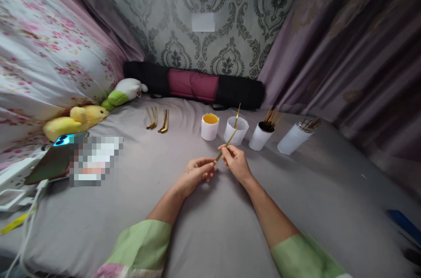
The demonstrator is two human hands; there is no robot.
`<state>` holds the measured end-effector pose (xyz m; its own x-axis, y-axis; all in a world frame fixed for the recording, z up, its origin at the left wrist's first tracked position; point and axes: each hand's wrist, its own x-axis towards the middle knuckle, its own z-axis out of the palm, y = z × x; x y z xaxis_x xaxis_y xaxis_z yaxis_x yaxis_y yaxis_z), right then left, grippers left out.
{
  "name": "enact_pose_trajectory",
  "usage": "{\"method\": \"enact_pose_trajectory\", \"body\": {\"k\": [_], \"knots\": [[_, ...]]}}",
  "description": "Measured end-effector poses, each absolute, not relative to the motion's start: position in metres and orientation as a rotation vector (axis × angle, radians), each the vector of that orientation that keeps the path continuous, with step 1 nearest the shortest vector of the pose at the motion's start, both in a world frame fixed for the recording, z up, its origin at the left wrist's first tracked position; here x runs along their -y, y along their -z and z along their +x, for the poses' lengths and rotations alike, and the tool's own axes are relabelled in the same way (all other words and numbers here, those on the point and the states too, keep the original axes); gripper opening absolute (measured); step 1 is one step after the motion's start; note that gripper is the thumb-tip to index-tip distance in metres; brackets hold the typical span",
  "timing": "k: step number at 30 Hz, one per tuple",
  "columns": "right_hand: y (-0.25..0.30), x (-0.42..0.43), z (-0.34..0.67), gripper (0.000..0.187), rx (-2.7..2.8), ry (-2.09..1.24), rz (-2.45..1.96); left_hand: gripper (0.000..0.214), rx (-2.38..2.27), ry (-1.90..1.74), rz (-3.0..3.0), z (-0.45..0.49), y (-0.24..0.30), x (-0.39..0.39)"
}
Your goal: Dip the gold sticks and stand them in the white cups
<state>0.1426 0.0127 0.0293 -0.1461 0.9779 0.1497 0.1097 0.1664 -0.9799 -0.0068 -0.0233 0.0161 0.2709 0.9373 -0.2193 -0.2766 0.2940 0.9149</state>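
In the head view a slim gold stick (231,137) slants upward to the right between my two hands. My left hand (196,172) pinches its lower end between thumb and fingers. My right hand (237,162) grips it a little higher, and its thin tip sticks out above. Just beyond stands a white cup (234,137) holding one upright gold stick (237,115). To its left is a white cup (209,131) with a yellow-orange inside. Rightward, a leaning white container (259,140) holds several brown sticks, and another leaning white cylinder (292,138) holds several thin dark rods.
Bent gold pieces (165,122) lie in two bunches on the grey sheet (210,234). At left are a phone (52,162), a power strip (16,175), white cables (28,229) and plush toys (79,120). A black and maroon bag (194,84) runs along the wall.
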Motion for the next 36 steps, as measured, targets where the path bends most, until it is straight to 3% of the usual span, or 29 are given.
{"method": "enact_pose_trajectory", "body": {"k": [14, 36], "knots": [[-0.036, -0.014, 0.148, 0.026, 1.518, -1.042, -1.120, 0.030, -0.735, -0.901, 0.665, -0.013, -0.016, 0.023], [-0.087, -0.050, 0.170, 0.039, 1.433, -0.813, -1.199, 0.025, -0.726, -0.886, 0.628, -0.015, -0.016, 0.024]]}}
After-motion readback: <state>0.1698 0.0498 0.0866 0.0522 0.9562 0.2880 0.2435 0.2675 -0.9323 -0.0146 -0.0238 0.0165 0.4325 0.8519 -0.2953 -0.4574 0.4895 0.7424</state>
